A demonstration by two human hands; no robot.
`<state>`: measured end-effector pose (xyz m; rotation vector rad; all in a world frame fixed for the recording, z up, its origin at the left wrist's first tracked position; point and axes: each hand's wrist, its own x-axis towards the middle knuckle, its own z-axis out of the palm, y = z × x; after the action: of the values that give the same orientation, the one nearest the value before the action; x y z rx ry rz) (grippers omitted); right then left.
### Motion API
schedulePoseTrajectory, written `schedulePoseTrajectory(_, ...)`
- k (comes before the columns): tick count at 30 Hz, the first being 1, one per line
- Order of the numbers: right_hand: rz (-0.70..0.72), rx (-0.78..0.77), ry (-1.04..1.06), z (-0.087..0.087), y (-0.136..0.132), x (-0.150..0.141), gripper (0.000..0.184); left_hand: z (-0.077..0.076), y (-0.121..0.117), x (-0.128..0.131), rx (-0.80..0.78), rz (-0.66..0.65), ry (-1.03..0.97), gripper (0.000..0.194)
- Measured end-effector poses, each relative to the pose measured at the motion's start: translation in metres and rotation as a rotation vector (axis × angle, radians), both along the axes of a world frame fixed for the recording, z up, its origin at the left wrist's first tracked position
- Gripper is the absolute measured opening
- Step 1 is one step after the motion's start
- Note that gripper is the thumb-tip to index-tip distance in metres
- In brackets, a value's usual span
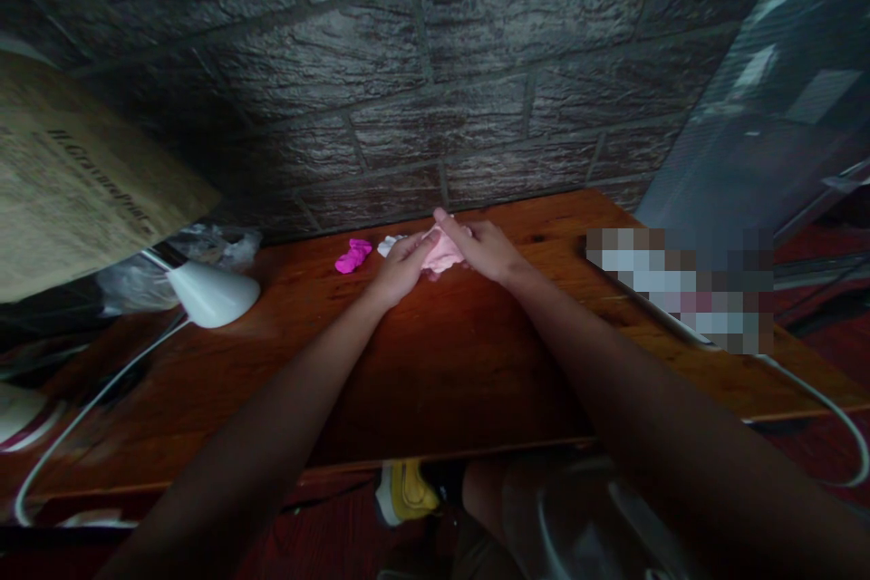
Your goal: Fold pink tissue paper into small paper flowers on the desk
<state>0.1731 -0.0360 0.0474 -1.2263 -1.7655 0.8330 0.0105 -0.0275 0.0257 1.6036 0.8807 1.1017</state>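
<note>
A dark wall [476,82] of block-patterned stone rises behind one brown wooden table [449,372]. On it, one pale pink crumpled piece [445,250], one magenta crumpled piece [353,256] and one white crumpled piece [389,245] make three soft items; whether they are cloth, paper or something else cannot be told.

The person's two bare hands are clamped on the pale pink piece, the left hand [406,256] at its left side and the right hand [490,248] at its right. It lies between them, near the table's back edge, its middle showing between the thumbs. Whether its underside touches the wood cannot be made out. The white piece sits just beside the left hand, partly hidden by it, and the magenta piece lies farther left, apart from both hands.

At the left stand one white cone-shaped base [214,294] under one printed tan shade [74,172], with clear plastic [235,245] behind. One pixelated object [680,290] lies at the right. One yellow shoe [411,489] shows below the table.
</note>
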Motion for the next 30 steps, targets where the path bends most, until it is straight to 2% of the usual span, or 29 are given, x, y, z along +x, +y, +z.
schedulePoseTrajectory(6, 0.067, -0.075, -0.073, -0.005, 0.003, -0.003, 0.066, -0.004, 0.007, -0.012, 0.152, -0.031, 0.168, 0.049)
schedulePoseTrajectory(12, 0.125, -0.191, 0.132, -0.005, 0.004, -0.004, 0.061, -0.003, 0.008, -0.015, 0.046, -0.116, 0.094, 0.049)
schedulePoseTrajectory(17, 0.367, -0.292, 0.251, 0.001, 0.002, 0.008, 0.070, -0.007, 0.010, -0.016, -0.077, -0.165, 0.026, 0.054)
schedulePoseTrajectory(19, 0.398, -0.302, 0.191, 0.004, 0.001, 0.013, 0.075, -0.009, 0.012, -0.017, -0.090, -0.164, 0.023, 0.054)
schedulePoseTrajectory(24, 0.280, -0.169, -0.125, 0.007, -0.001, 0.019, 0.066, -0.005, 0.009, -0.019, -0.045, -0.186, 0.147, 0.042)
schedulePoseTrajectory(30, 0.260, -0.075, -0.225, 0.000, 0.004, 0.016, 0.062, 0.003, 0.004, -0.018, -0.100, -0.219, 0.215, 0.041)
